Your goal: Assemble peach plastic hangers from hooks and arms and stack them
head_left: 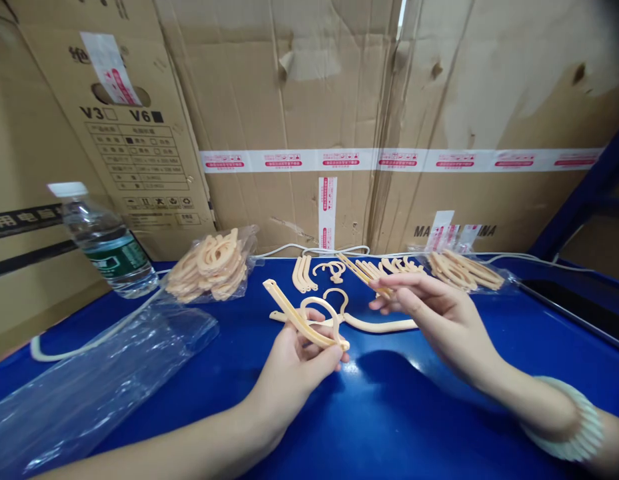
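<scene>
My left hand (309,353) is closed around a beige plastic hanger arm joined to a hanger hook (325,308), held above the blue table. In my right hand (434,313), between thumb and fingers, is another beige hanger arm (358,270), slanting up to the left and apart from the left hand's piece. Behind them on the table lies an assembled hanger (379,325), its left side partly covered by what I hold. Farther back are loose hanger arms (302,275), several loose hooks (332,271) and a row of more pieces (399,265).
A bag of beige parts (212,267) sits at the back left beside a water bottle (109,243); another bag of parts (464,270) is at the back right. An empty plastic bag (104,380), white cable (39,353) and dark phone-like device (579,307) lie around. Cardboard (289,87) stands behind.
</scene>
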### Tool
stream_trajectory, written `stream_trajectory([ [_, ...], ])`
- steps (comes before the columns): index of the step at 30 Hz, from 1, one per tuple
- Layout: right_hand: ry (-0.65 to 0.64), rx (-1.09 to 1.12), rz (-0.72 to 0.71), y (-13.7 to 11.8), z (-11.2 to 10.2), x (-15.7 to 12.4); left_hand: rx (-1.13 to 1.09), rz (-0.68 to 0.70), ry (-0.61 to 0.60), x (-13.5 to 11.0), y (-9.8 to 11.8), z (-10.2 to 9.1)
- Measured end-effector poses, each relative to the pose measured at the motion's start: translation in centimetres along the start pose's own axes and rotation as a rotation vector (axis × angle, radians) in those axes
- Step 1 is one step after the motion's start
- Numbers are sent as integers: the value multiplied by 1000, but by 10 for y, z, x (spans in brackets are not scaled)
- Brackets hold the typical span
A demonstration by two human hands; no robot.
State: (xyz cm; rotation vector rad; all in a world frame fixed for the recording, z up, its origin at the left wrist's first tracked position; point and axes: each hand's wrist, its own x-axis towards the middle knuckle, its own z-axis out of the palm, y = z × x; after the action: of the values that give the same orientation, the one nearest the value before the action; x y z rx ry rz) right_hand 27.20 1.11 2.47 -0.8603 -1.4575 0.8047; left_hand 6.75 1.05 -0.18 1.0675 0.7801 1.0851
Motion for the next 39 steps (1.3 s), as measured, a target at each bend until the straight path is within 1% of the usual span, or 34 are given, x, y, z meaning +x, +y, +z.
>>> stream_trajectory([
  [3, 16, 117, 104, 1, 8, -10, 14, 7, -3, -1, 2, 1],
  [8, -3, 224, 302, 7, 16, -17, 26, 10, -35, -2, 5, 2],
  [11, 39, 296, 393, 6, 19, -19, 26, 24, -58, -2, 5, 2],
  [14, 70, 439, 522, 4, 21, -21, 38, 34, -63, -2, 4, 1],
  [17, 55, 592, 624, 4, 22, -21, 38, 34, -76, -2, 3, 0],
  [19, 8, 638, 636, 5, 23, -21, 40, 29, -83, -2, 3, 0],
  [21, -52, 629, 621, 6, 23, -20, 44, 23, -83, -2, 4, 0],
  [26, -147, 483, 525, 11, 24, -24, 40, 20, -76, -2, 5, 1],
  [32, -206, 397, 470, 15, 24, -27, 63, -27, -67, -3, 6, 1],
  [39, -205, 339, 472, 13, 23, -22, 62, -22, -74, -4, 7, 1],
])
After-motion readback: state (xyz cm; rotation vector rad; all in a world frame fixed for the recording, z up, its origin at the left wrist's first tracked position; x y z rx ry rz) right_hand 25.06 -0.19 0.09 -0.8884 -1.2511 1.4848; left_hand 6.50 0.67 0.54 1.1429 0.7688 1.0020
